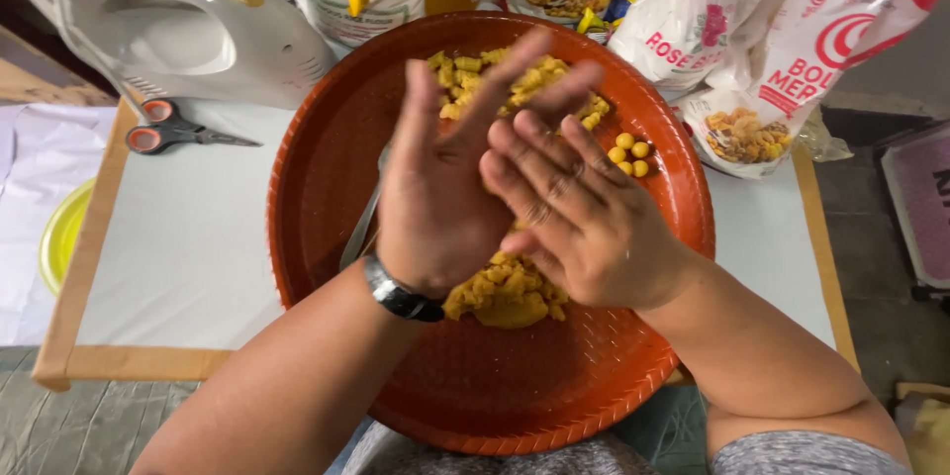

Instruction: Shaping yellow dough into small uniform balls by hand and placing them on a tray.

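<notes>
Over the round orange-red tray your two hands meet palm to palm: your left hand, with a dark wristband, lies open and upturned with fingers spread wide, and your right hand lies flat across it, fingers straight and close together. Whether a bit of dough sits pressed between the palms you cannot tell; nothing shows there.

Below your wrists rests the big lump of yellow dough, in the middle of the tray. It looks soft, crumbly and a little greasy, so judge it light and easily squashed; pinch off a piece from its edge rather than grabbing the whole mass. At the far side lies a heap of cut dough pieces, and just beside your right fingers sit a few small rolled yellow balls, likely fragile under pressure.

The tray rests on a white board with a tan border. Behind it stand flour bags; to the left a white hand mixer and orange-handled scissors.
</notes>
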